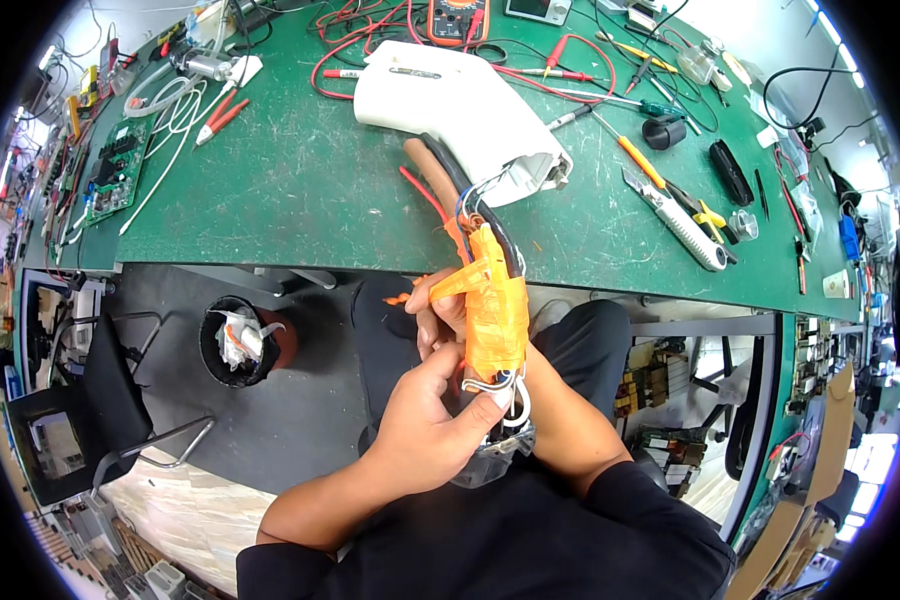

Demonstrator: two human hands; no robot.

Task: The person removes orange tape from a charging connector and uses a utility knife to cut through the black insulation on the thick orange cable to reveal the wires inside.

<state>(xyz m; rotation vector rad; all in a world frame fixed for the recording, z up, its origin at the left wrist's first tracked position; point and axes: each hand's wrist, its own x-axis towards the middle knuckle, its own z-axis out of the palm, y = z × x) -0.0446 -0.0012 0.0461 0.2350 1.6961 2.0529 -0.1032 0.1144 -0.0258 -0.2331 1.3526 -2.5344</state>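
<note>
An orange-taped bundle of wires [497, 310] stands nearly upright over my lap, just off the bench's front edge. My left hand [432, 415] is closed round its lower end, thumb pressed beside white wire loops [516, 402]. Reaching behind the bundle, my right hand [442, 312] has its fingers curled at an orange tape strip [462, 282] that sticks out to the left; part of this hand is hidden. From the bundle's top, a thick black cable [450, 165], a brown tube [426, 165] and thin wires run up towards a white curved plastic housing [450, 105]. Clear plastic [490, 465] hangs below.
On the green bench [260, 200] lie red-handled pliers [222, 118], a circuit board [118, 172], a utility knife [675, 220], a black case [732, 172] and an orange multimeter [458, 22] with red leads. A bin [245, 345] and black chair [80, 410] stand at left.
</note>
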